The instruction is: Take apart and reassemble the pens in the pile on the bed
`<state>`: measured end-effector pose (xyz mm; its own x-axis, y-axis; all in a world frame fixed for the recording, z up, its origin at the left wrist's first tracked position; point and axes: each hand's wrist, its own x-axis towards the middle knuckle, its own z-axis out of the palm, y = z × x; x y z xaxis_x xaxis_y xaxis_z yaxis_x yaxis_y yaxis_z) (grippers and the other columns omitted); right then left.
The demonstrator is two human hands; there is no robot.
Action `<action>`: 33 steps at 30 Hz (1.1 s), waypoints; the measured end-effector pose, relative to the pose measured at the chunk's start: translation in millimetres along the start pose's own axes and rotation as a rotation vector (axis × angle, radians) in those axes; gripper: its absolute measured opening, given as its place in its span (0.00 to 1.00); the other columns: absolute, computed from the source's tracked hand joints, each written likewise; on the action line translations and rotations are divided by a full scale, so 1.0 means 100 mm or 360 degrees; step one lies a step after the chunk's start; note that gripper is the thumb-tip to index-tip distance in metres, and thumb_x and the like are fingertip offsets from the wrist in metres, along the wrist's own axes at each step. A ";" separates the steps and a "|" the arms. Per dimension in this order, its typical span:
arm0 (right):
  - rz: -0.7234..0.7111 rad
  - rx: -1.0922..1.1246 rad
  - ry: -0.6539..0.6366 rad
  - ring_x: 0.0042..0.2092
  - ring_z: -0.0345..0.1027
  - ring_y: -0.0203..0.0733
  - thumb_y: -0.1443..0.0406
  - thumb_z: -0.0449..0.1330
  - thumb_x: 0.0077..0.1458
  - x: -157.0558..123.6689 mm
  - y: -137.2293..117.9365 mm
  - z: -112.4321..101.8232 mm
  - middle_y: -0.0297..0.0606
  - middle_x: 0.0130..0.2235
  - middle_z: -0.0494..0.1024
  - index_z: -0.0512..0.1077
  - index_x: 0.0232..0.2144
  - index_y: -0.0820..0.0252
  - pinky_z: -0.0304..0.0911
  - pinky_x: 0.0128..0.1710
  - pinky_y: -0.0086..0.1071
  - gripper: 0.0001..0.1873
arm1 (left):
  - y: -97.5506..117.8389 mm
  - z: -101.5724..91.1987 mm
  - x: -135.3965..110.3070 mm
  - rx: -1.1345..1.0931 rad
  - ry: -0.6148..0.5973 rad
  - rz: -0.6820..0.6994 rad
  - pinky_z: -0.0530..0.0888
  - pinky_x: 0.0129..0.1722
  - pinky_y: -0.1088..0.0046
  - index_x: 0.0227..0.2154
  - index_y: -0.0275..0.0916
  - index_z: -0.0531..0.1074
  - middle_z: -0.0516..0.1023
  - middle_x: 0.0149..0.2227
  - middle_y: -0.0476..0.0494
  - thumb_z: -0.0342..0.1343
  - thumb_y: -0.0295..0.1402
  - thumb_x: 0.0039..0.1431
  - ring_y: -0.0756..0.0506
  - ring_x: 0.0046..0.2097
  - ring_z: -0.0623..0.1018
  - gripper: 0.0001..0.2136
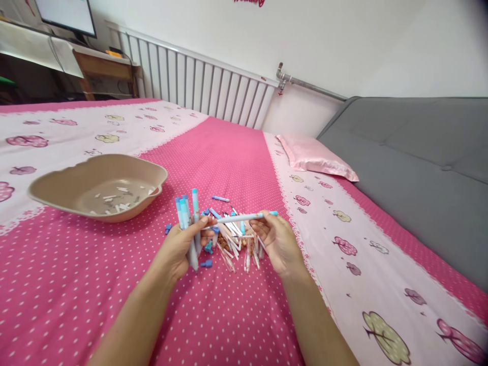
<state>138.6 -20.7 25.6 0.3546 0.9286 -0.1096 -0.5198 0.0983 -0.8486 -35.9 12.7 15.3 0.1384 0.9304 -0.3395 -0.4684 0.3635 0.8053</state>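
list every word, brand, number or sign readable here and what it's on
"wedding", probably: red lettering on the wall, cut off by the picture's top edge.
Monitor: any text too blurred to read.
Held pale blue pen and upright pens: no readable print.

You are facing a white slatted metal radiator [198, 77]; a white painted wall [343, 40] is rising behind it, a brown wooden desk [102, 67] is standing to its left, a grey padded headboard [419, 152] to its right.
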 end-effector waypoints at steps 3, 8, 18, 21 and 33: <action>0.0193 0.0140 -0.0030 0.30 0.73 0.32 0.70 0.64 0.43 -0.03 0.03 0.06 0.35 0.26 0.77 0.71 0.22 0.63 0.70 0.30 0.18 0.04 | 0.01 0.02 -0.05 -0.0189 -0.0265 0.0133 0.65 0.16 0.87 0.33 0.33 0.75 0.70 0.18 0.51 0.60 0.23 0.46 0.58 0.17 0.65 0.08; 0.0406 0.0175 -0.0151 0.31 0.74 0.33 0.71 0.63 0.43 -0.10 0.10 0.13 0.36 0.28 0.77 0.72 0.24 0.64 0.70 0.29 0.18 0.02 | 0.04 0.03 -0.08 -0.0321 -0.0281 0.0288 0.67 0.16 0.85 0.32 0.34 0.76 0.75 0.25 0.47 0.62 0.26 0.44 0.59 0.17 0.64 0.09; 0.0715 -0.0407 -0.0874 0.18 0.49 0.24 0.67 0.55 0.49 -0.22 0.12 0.12 0.30 0.23 0.69 0.71 0.32 0.64 0.43 0.16 0.19 0.07 | 0.09 -0.02 -0.06 -0.0426 -0.0339 0.0142 0.69 0.20 0.85 0.35 0.31 0.76 0.73 0.25 0.46 0.60 0.22 0.46 0.58 0.20 0.64 0.11; 0.0829 -0.0446 -0.1032 0.19 0.41 0.24 0.61 0.53 0.55 -0.22 0.10 0.09 0.27 0.21 0.59 0.71 0.33 0.65 0.37 0.17 0.21 0.12 | 0.08 -0.04 -0.07 -0.0382 -0.0432 0.0098 0.69 0.20 0.85 0.35 0.32 0.76 0.71 0.21 0.49 0.62 0.24 0.45 0.59 0.19 0.64 0.11; 0.0077 -0.1251 -0.0983 0.22 0.49 0.29 0.58 0.51 0.58 -0.21 0.12 0.10 0.27 0.21 0.58 0.69 0.28 0.61 0.46 0.23 0.25 0.14 | 0.06 -0.04 -0.05 -0.0058 -0.0170 0.0241 0.62 0.15 0.87 0.25 0.32 0.74 0.66 0.14 0.54 0.69 0.33 0.35 0.58 0.17 0.64 0.13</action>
<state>117.6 -35.4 23.1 -0.2355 0.9704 -0.0542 0.2175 -0.0017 -0.9761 -42.7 9.8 19.7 0.1548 0.9748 -0.1610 -0.5220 0.2190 0.8243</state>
